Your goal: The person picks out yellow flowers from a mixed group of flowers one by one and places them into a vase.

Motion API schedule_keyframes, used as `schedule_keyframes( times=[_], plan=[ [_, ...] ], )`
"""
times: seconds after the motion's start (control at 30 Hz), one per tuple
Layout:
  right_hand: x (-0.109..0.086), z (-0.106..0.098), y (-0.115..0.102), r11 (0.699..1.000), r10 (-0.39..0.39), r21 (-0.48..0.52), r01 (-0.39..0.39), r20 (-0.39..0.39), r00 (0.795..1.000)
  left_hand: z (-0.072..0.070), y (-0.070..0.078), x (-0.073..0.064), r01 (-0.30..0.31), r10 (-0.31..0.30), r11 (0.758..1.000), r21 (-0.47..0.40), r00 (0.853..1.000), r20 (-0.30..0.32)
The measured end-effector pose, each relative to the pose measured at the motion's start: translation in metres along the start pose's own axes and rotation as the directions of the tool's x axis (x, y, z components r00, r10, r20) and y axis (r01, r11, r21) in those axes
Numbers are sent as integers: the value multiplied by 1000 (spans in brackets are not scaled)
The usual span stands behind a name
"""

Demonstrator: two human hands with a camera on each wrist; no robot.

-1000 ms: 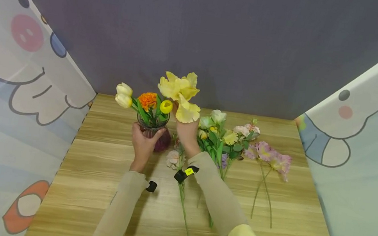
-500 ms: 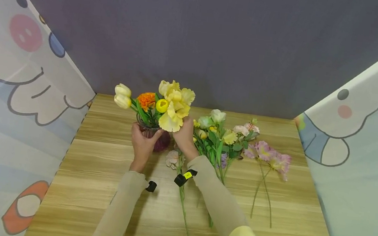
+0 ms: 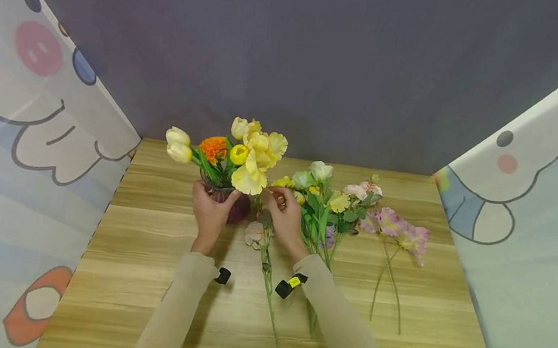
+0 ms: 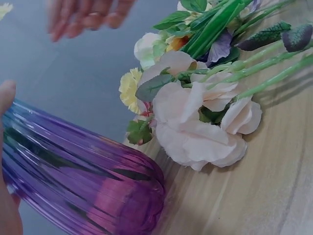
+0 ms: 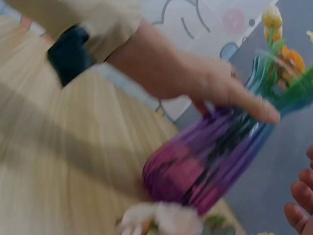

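My left hand grips the neck of a ribbed glass vase, which is purple low down and blue-green near the mouth in the right wrist view. Stems show through the glass. In the vase stand pale yellow tulips, an orange marigold-like flower, a small yellow round bloom and a large ruffled yellow flower. My right hand is just right of the vase, apart from it, holding nothing, its fingers loosely bent. In the left wrist view those right-hand fingers are blurred.
A pale pink flower stem lies between my forearms. Right of it is a pile of white, yellow and green flowers. Two purple-pink flowers lie farther right on the wooden table. A dark wall rises behind.
My right hand lowered the large yellow flower into the vase, let go of it, and drew back right and toward me. The left hand stays on the vase.
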State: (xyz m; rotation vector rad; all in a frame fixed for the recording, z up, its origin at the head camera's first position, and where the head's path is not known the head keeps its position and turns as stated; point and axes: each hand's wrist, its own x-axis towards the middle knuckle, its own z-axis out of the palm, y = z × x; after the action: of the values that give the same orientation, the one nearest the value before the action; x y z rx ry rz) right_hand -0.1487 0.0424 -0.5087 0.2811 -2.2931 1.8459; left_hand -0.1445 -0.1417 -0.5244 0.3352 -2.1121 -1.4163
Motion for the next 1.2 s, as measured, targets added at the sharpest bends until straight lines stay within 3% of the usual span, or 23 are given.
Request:
schedule_keyframes(
  times=[0.13,0.27,0.37,0.5,0.57,0.67,0.8,0.93,1.07,1.2],
  plan=[
    [-12,-17,20,999,-19,-41,18,-27,999,-4,2,1,4,-5,998,69,1000,12],
    [-24,-42,37,995,-9,-98,5,-43,999,-13,1,8,-67,58,995,74,992,116],
    [-32,-66,49,985,-14,-171,-1,-85,996,-23,0,15,-106,97,994,20,962,256],
    [-41,-97,64,970,-21,-241,-23,-179,984,-36,-1,22,-129,133,991,-39,897,421],
    [-46,-109,71,966,-4,-254,-51,-210,978,-40,-1,25,-144,154,988,-57,873,463],
    [-53,-122,78,955,47,-278,-108,-216,975,-44,1,26,-164,173,985,-61,861,478],
    [-59,-129,82,926,171,-317,-206,-134,976,-44,1,24,-169,181,983,-66,876,447],
    [-61,-131,83,887,281,-369,-278,-45,959,-42,2,21,-154,160,987,-48,906,391],
    [-60,-130,82,868,296,-410,-278,-21,955,-40,3,16,-126,123,992,-10,941,317],
    [-58,-129,82,855,297,-443,-270,-8,955,-38,5,11,-130,123,992,11,962,244]
  ],
)
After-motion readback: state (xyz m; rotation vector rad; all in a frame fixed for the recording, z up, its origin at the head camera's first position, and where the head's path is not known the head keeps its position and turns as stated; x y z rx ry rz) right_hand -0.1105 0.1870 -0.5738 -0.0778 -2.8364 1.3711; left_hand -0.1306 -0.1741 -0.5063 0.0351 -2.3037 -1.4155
